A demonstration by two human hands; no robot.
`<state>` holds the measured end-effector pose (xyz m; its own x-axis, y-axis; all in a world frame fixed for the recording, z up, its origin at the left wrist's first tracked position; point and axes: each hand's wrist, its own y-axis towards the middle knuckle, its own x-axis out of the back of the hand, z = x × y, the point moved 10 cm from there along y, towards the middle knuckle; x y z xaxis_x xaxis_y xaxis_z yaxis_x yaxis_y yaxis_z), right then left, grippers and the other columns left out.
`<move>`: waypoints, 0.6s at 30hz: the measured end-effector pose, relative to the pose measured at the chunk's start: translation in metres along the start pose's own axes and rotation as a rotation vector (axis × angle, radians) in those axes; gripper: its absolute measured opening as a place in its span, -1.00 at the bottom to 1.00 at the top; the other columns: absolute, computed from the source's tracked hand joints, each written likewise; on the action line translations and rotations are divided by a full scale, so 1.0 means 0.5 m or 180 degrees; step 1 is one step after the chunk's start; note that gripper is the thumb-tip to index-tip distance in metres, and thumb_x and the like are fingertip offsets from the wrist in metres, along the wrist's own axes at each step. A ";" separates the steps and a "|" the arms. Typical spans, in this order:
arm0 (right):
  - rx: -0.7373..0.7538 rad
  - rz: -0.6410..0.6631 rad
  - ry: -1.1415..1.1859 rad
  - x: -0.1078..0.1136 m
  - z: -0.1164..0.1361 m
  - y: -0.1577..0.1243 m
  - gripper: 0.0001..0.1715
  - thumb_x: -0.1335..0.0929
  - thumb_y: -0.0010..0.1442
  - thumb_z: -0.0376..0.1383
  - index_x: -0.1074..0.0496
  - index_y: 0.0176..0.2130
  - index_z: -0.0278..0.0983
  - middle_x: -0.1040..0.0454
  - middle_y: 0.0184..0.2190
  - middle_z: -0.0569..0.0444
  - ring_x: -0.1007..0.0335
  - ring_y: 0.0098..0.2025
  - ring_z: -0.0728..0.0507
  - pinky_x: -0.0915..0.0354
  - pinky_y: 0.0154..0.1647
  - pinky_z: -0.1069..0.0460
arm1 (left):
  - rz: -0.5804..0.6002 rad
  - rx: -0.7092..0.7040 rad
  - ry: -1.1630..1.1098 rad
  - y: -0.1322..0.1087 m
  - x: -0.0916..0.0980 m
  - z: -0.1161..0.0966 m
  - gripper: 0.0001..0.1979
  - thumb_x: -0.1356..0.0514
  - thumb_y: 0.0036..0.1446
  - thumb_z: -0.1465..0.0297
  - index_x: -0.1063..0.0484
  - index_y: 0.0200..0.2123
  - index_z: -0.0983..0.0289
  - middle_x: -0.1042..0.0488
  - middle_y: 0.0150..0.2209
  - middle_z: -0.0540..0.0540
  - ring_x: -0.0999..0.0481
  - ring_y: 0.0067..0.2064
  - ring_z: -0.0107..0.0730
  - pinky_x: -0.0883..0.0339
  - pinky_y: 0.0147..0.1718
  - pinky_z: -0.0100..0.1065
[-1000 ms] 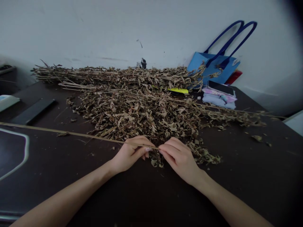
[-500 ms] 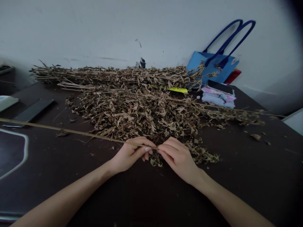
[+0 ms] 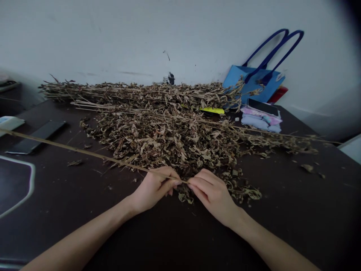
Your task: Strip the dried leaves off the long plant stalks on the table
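Dry stem [image 3: 76, 149], finger-pinched by left hand [image 3: 150, 191] and right hand [image 3: 214, 195], slopes higher toward left edge of surface [image 3: 169, 241] than before.

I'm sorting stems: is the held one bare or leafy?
Bare beyond the left hand: the stem shows no leaves. Inside the right hand, cannot tell.

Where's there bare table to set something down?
Dark tabletop is mostly bare between the right forearm and loose leaf bits; also between it and the left forearm. Crowded: middle and back, with the dried leaf pile and blue bag. A stalk crosses the left side.
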<state>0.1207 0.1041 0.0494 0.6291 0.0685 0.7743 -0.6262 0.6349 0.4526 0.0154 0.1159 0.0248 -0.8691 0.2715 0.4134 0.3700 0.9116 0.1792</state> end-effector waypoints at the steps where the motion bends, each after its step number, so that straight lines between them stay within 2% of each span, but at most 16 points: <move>1: -0.0011 0.0013 0.0013 -0.002 -0.001 0.000 -0.83 -0.22 0.24 -0.40 -0.39 -0.26 -0.30 -0.37 -0.40 0.02 -0.23 -0.32 -0.05 -0.23 -0.30 0.02 | 0.0005 -0.0009 0.0089 0.001 0.002 -0.003 -0.79 -0.05 0.22 0.38 -0.38 -0.42 0.31 -0.33 -0.51 0.00 -0.35 -0.54 -0.54 -0.27 -0.54 -0.48; 5: -0.0084 0.0055 0.0054 -0.009 -0.005 -0.002 -0.83 -0.21 0.25 -0.42 -0.37 -0.26 -0.30 -0.34 -0.39 0.03 -0.21 -0.32 -0.05 -0.22 -0.31 0.03 | -0.0024 -0.0090 0.0406 0.006 0.010 -0.017 -0.78 -0.06 0.21 0.40 -0.37 -0.47 0.30 -0.33 -0.55 -0.01 -0.36 -0.49 -0.49 -0.25 -0.48 -0.46; 11: -0.0200 0.0082 0.0239 -0.012 -0.010 -0.002 -0.82 -0.19 0.25 -0.42 -0.36 -0.26 -0.30 -0.32 -0.40 0.05 -0.23 -0.33 -0.03 -0.22 -0.31 0.05 | 0.0074 -0.0171 0.0669 0.007 0.012 -0.017 -0.79 -0.06 0.22 0.40 -0.37 -0.45 0.29 -0.37 -0.49 0.01 -0.37 -0.44 -0.48 -0.24 -0.44 -0.45; 16: -0.0498 -0.0093 0.0300 0.019 -0.043 0.001 -0.84 -0.19 0.26 -0.39 -0.35 -0.28 -0.30 -0.30 -0.41 0.06 -0.23 -0.36 -0.01 -0.21 -0.34 0.07 | 0.0132 -0.0285 0.1087 0.007 0.020 -0.002 -0.79 -0.06 0.23 0.39 -0.39 -0.43 0.30 -0.40 -0.47 0.04 -0.39 -0.41 -0.44 -0.26 -0.40 -0.42; 18: -0.0514 -0.0130 0.0279 0.028 -0.050 0.002 -0.83 -0.19 0.26 -0.37 -0.35 -0.27 -0.30 -0.30 -0.40 0.06 -0.23 -0.37 -0.01 -0.21 -0.36 0.07 | 0.0044 -0.0302 0.1063 0.008 0.028 0.001 -0.84 -0.08 0.22 0.41 -0.43 -0.36 0.29 -0.46 -0.41 0.06 -0.43 -0.36 -0.43 -0.29 -0.35 -0.41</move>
<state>0.1403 0.1251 0.0497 0.6945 0.1024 0.7121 -0.5218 0.7532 0.4006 0.0048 0.1236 0.0309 -0.7142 0.1534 0.6829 0.4235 0.8715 0.2473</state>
